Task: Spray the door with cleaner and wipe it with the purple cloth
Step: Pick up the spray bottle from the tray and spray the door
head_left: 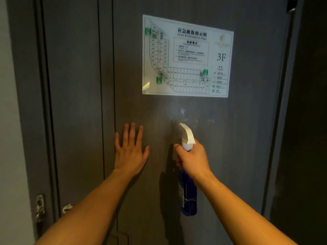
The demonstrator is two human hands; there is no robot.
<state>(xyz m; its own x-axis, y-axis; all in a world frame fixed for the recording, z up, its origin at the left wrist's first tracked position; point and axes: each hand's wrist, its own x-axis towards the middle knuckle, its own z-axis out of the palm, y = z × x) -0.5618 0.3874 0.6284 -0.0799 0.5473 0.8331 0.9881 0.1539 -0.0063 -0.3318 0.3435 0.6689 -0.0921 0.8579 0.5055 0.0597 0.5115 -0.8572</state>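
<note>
A dark grey door (238, 138) fills the view. My right hand (192, 160) grips the neck of a blue spray bottle (188, 195) with a white trigger head (186, 134), its nozzle aimed at the door. A pale mist and wet droplets (184, 114) show on the door just above the nozzle. My left hand (130, 151) rests flat on the door to the left of the bottle, fingers spread, holding nothing. No purple cloth is in view.
A white evacuation plan sign (187, 56) marked 3F is fixed to the door above the spray. The door frame (74, 103) runs down the left, with a metal handle (66, 208) and latch plate (39, 207) at lower left. A dark wall (309, 121) is at right.
</note>
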